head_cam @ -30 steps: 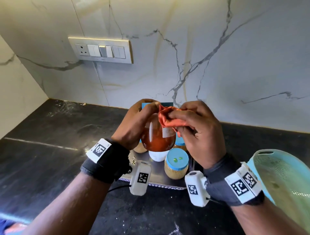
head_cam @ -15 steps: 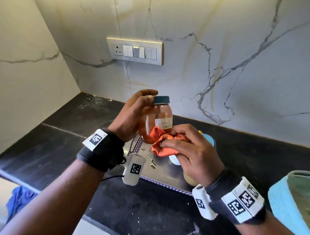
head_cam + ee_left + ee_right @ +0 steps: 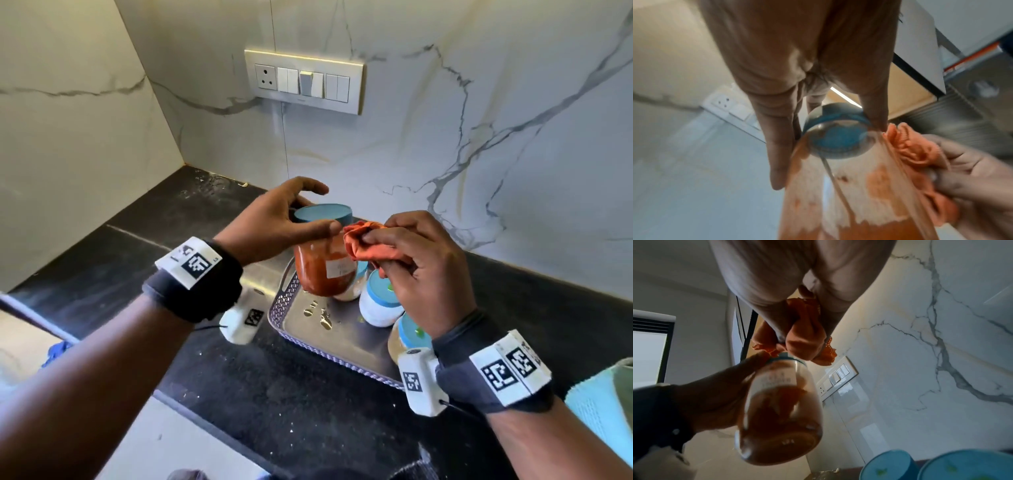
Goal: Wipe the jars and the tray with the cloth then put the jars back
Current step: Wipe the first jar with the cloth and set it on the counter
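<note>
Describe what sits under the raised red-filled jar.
Under the jar lies the steel tray, with droplets and three blue-lidded jars. The tray area directly behind it is hidden.

The writing on the red jar's label point(image 3: 339, 269) is too blurred to read, and the right hand point(image 3: 419, 270) hides part of the cloth point(image 3: 368, 245) and the jars behind it on the tray point(image 3: 337, 346). At the right edge of the bench, the pale green basket point(image 3: 606, 407) is cut off by the picture
</note>
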The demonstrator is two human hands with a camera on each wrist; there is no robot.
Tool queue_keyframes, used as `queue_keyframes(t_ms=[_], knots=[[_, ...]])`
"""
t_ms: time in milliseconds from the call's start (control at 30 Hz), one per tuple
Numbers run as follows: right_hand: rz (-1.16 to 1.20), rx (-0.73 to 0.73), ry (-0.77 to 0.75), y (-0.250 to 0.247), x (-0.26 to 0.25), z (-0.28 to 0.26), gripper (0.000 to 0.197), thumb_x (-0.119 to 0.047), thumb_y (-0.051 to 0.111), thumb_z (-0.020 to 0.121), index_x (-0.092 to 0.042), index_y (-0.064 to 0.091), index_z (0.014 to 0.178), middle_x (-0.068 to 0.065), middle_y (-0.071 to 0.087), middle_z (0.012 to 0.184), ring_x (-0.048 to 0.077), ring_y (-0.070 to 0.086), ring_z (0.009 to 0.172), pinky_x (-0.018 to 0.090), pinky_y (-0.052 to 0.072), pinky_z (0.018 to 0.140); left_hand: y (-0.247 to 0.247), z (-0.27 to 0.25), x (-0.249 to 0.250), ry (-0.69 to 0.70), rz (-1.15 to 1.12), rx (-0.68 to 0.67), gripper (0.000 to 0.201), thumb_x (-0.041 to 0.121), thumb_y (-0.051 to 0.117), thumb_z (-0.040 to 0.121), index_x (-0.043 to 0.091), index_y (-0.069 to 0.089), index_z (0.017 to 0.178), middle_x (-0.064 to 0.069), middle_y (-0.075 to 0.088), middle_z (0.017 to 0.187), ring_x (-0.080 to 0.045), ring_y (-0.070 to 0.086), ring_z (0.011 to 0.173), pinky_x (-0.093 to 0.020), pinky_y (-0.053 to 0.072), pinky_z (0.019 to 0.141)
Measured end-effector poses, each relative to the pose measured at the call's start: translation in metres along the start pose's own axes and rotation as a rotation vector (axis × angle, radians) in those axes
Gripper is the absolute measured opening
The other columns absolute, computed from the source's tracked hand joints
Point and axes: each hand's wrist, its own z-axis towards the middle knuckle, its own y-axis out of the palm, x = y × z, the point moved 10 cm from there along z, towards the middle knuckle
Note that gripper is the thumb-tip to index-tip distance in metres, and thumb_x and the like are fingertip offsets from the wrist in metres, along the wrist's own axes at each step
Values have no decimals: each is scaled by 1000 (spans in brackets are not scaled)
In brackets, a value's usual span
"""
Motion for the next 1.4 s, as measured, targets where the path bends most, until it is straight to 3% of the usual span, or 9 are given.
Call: queue_keyframes(t_ms=[133, 233, 433, 533, 733, 967, 1133, 1267, 1400], knots=[[27, -10, 54, 11, 9, -6, 31, 0, 71, 77, -12, 78, 104, 8, 64, 103, 15, 62, 97, 19, 50, 89, -36, 7, -28, -66, 259, -17, 77, 46, 84, 78, 26, 48, 143, 8, 68, 107, -6, 68, 102, -31, 56, 97], [36, -39, 62, 23, 8, -13, 31, -1, 68, 76, -11, 78, 103, 6, 63, 104, 17, 63, 98, 15, 47, 91, -63, 13, -55, -125, 423, -14, 71, 35, 82, 84, 22, 49, 146, -1, 67, 114, -17, 65, 106, -35, 53, 99], [76, -71, 89, 35, 16, -22, 30, -3, 67, 76, -12, 79, 102, 5, 63, 105, 21, 63, 98, 26, 51, 89, -122, 5, -117, -295, 752, -8, 72, 35, 81, 80, 19, 55, 145, -7, 61, 140, -27, 58, 126, -31, 43, 102], [96, -91, 90, 43, 20, -26, 25, -7, 69, 79, -11, 79, 102, 4, 62, 106, 23, 64, 98, 36, 54, 85, -146, -11, -146, -389, 767, -20, 75, 45, 69, 66, 29, 59, 139, -5, 64, 131, -27, 60, 117, -32, 45, 97], [117, -151, 115, 69, 25, -38, 25, -6, 75, 79, -17, 78, 102, 3, 64, 105, 22, 65, 98, 11, 47, 88, -166, -26, -192, -476, 758, -47, 70, 37, 71, 67, 36, 58, 136, -3, 62, 128, -24, 60, 111, -37, 51, 95], [150, -223, 138, 85, 23, -49, 37, 9, 82, 73, -14, 79, 102, 1, 64, 105, 11, 64, 91, 10, 53, 75, -162, -31, -221, -492, 804, -90, 64, 21, 78, 79, 33, 56, 138, -6, 58, 129, -24, 55, 114, -35, 46, 92], [151, -218, 162, 81, 29, -53, 36, 8, 82, 74, -13, 79, 102, 1, 64, 106, 19, 65, 96, 9, 53, 75, -167, -35, -233, -514, 775, -79, 70, 20, 78, 81, 33, 50, 144, -8, 56, 138, -25, 53, 120, -39, 47, 99], [135, -207, 177, 76, 39, -56, 37, 8, 81, 74, -15, 79, 103, -1, 64, 107, 18, 65, 99, 15, 54, 80, -163, -33, -221, -485, 665, -46, 99, 38, 86, 79, 30, 29, 159, -5, 39, 160, -27, 39, 145, -45, 33, 118], [172, -167, 226, 63, 48, -61, 36, 11, 79, 74, -13, 79, 100, 3, 66, 105, 18, 66, 101, 13, 50, 86, -142, -23, -179, -386, 754, 0, 106, 56, 78, 80, 26, 18, 163, -6, 27, 167, -32, 13, 157, -72, 7, 120]])
